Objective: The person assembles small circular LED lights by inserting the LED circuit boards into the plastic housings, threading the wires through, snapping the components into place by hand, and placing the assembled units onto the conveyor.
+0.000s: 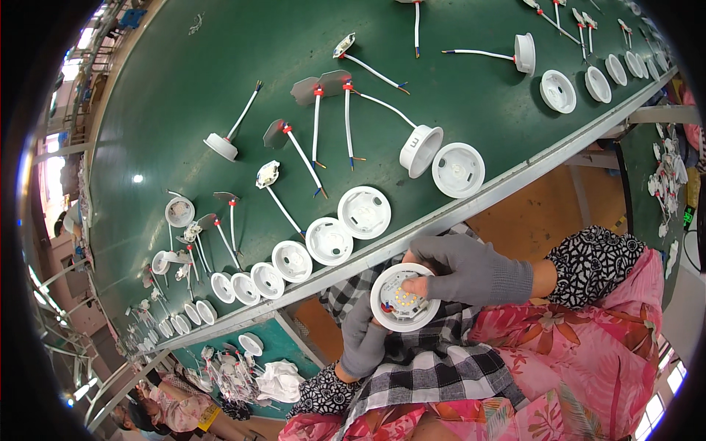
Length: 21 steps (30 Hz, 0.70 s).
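Over my lap, a round white lamp housing [426,317] with an LED circuit board [401,298] seated inside faces up between my two gloved hands. My left hand [362,339], in a grey fingertip-less glove, grips the housing's lower left rim. From the right, my right hand [471,268] wraps the upper rim and lays its thumb on the board, beside the ring of yellow LEDs. A bit of red and blue wire shows at the board's left edge. The fingers under the housing are hidden.
On the green table [176,110] lie white cups [364,213] in a row along the metal edge [507,187]. Behind them are boards with white cables [301,158]. A lower shelf holds a pile of wired boards [232,375]. Another person [180,404] sits at lower left.
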### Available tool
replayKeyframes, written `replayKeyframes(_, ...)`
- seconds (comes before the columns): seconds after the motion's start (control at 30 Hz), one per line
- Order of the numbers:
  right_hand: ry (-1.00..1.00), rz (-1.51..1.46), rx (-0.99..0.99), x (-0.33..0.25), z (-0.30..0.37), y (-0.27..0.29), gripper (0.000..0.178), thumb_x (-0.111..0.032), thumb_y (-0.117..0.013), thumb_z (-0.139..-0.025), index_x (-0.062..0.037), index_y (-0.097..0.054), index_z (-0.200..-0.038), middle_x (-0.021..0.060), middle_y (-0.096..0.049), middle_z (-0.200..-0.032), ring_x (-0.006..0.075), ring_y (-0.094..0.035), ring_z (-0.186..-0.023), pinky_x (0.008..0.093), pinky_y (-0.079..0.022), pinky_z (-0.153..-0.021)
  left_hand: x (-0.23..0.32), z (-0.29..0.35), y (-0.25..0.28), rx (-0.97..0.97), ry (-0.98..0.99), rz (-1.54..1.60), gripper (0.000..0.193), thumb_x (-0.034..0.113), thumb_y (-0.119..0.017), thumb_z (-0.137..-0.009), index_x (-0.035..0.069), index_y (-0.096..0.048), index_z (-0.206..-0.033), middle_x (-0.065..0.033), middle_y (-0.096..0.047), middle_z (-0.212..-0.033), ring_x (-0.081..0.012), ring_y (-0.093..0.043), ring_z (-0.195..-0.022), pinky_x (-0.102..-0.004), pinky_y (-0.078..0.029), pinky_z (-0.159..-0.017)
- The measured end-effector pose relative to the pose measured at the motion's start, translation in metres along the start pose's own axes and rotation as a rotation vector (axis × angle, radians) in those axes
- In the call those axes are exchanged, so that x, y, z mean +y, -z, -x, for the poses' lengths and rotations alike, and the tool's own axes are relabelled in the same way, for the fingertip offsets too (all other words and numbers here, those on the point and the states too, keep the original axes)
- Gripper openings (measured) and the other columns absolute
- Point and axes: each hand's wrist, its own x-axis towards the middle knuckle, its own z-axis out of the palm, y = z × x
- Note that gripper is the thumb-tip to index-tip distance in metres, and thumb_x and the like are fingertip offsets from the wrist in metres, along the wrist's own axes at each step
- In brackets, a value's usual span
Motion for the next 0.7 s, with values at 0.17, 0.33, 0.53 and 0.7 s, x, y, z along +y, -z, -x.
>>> replayKeyframes(0.17, -0.001, -0.033, 0.027, 0.001, 0.0, -0.004, 0.041, -0.035, -0.071, -0.089, 0.0021, -0.059, -0.101, 0.0046, -0.055, -0.074, 0.0127, -0.051, -0.068, 0.031, -0.046, -0.066, -0.005, 0.001, 0.001, 0.014, -0.024, -0.007, 0.032, 0.019, -0.05, -0.102, -0.004, -0.057, -0.123, -0.0052, -0.068, -0.099, -0.0089, -0.061, -0.082, -0.0229, -0.049, -0.073)
replayKeyframes(0.33, -0.04, 0.064, 0.002, -0.004, 0.0, -0.003, 0.039, -0.034, -0.07, -0.089, 0.0023, -0.057, -0.098, 0.006, -0.055, -0.075, 0.0142, -0.053, -0.069, 0.0323, -0.046, -0.067, -0.011, 0.005, 0.003, 0.031, -0.031, -0.03, 0.029, 0.017, -0.048, -0.102, -0.004, -0.058, -0.12, -0.0069, -0.068, -0.101, -0.0119, -0.063, -0.088, -0.0257, -0.05, -0.079)
replayKeyframes(0.53, -0.027, 0.042, -0.024, -0.007, 0.001, -0.005, 0.034, -0.03, -0.069, -0.089, 0.0003, -0.055, -0.095, 0.0071, -0.055, -0.074, 0.0154, -0.053, -0.068, 0.0329, -0.046, -0.065, -0.009, 0.002, 0.008, -0.019, -0.041, -0.089, 0.027, 0.012, -0.048, -0.101, -0.004, -0.058, -0.12, -0.0084, -0.068, -0.103, -0.0136, -0.064, -0.092, -0.0268, -0.05, -0.082)
replayKeyframes(0.7, 0.06, 0.024, 0.047, -0.003, 0.002, -0.009, 0.036, -0.031, -0.069, -0.089, 0.0009, -0.053, -0.091, 0.0091, -0.056, -0.072, 0.0182, -0.053, -0.066, 0.0354, -0.045, -0.063, -0.005, 0.001, 0.006, 0.031, -0.074, -0.116, 0.027, 0.012, -0.047, -0.102, -0.004, -0.058, -0.12, -0.0085, -0.068, -0.102, -0.0134, -0.064, -0.092, -0.027, -0.05, -0.082)
